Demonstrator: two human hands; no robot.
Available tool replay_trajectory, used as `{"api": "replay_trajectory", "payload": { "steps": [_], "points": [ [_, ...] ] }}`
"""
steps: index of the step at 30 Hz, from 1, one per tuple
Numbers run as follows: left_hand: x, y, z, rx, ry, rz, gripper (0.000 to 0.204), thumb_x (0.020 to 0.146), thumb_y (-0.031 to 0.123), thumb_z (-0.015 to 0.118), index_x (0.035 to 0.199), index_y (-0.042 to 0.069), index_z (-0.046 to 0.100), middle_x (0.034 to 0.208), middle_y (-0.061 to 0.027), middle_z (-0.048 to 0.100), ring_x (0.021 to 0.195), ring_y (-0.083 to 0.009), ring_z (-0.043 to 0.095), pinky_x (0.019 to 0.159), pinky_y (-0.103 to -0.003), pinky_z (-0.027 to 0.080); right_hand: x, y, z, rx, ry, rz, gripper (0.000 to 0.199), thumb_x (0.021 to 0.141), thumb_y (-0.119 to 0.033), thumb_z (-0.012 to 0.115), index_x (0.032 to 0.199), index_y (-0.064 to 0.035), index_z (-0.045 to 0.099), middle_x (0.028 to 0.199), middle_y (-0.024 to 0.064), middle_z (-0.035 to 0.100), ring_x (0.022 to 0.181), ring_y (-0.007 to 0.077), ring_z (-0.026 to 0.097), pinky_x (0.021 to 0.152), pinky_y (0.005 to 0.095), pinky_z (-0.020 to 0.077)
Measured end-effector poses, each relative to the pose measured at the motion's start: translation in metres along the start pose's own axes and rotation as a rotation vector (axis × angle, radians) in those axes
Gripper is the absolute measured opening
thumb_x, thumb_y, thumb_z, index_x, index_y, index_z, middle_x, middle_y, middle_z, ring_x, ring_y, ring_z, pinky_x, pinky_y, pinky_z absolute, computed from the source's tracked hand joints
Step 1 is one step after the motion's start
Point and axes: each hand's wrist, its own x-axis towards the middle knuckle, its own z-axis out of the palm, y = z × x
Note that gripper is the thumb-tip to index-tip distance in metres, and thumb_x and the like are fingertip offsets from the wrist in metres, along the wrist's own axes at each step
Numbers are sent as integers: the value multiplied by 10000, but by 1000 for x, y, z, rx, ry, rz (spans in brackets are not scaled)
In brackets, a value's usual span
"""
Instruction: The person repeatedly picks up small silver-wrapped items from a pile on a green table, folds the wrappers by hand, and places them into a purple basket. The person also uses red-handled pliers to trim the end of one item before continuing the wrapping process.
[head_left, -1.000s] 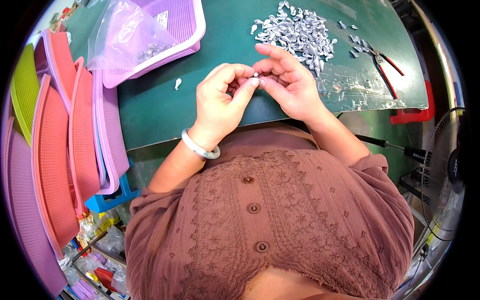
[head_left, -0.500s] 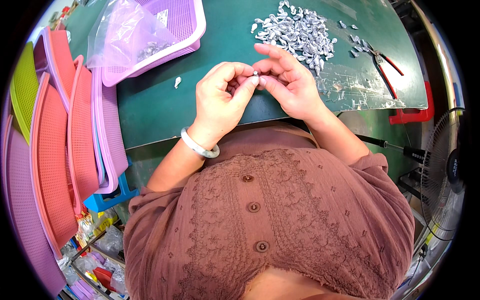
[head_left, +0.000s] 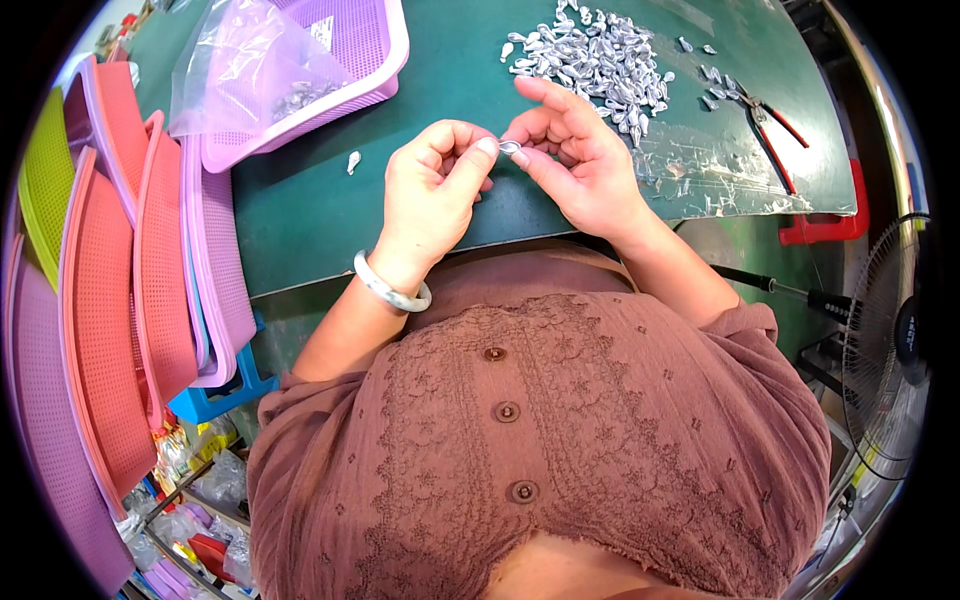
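Between my hands, over the near part of the table, is a small silver-grey teardrop-shaped piece (head_left: 509,147). The thumb and forefinger of my left hand (head_left: 432,190) pinch one end of it. My right hand (head_left: 585,170) pinches the other end with its thumb and a finger, while its forefinger points up and away. Just beyond the right hand lies a loose heap of similar grey pieces (head_left: 600,65). A single pale piece (head_left: 353,162) rests by itself to the left of my left hand.
A purple mesh basket (head_left: 394,55) at the back left holds a clear plastic bag (head_left: 230,70) with small grey pieces. Red-handled pliers (head_left: 768,130) lie on the right of the green table (head_left: 330,220). Stacked plastic baskets (head_left: 105,320) stand left; a fan (head_left: 880,340) stands right.
My hands have drawn slightly apart, the left one shifting a little left. More of the grey piece now shows between the fingertips, and the right forefinger is raised higher.
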Motion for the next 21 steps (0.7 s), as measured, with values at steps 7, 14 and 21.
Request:
{"api": "replay_trajectory", "payload": {
  "steps": [7,14,21],
  "points": [
    [0,0,-1,-148,-13,-79,117,843,118,576,890,11,581,714,-11,561,597,-68,519,538,-185,415,0,1,0,9,14,-2,496,792,59,555,1249,-35,387,860,52,558,787,92,553,735,221,466],
    [1,-2,-2,-244,-23,-92,110,839,88,576,908,2,579,729,-22,569,603,-76,530,541,-193,427,-1,1,-2,2,20,45,505,785,54,563,1250,-34,386,854,52,571,790,93,563,729,227,465],
    [1,-5,-3,-291,-33,-67,120,838,51,566,942,-7,568,803,-50,598,650,-95,567,583,-199,466,-1,-1,-3,14,-34,43,541,804,81,528,1294,-9,317,905,81,569,855,118,555,781,230,442]
  ]
}}
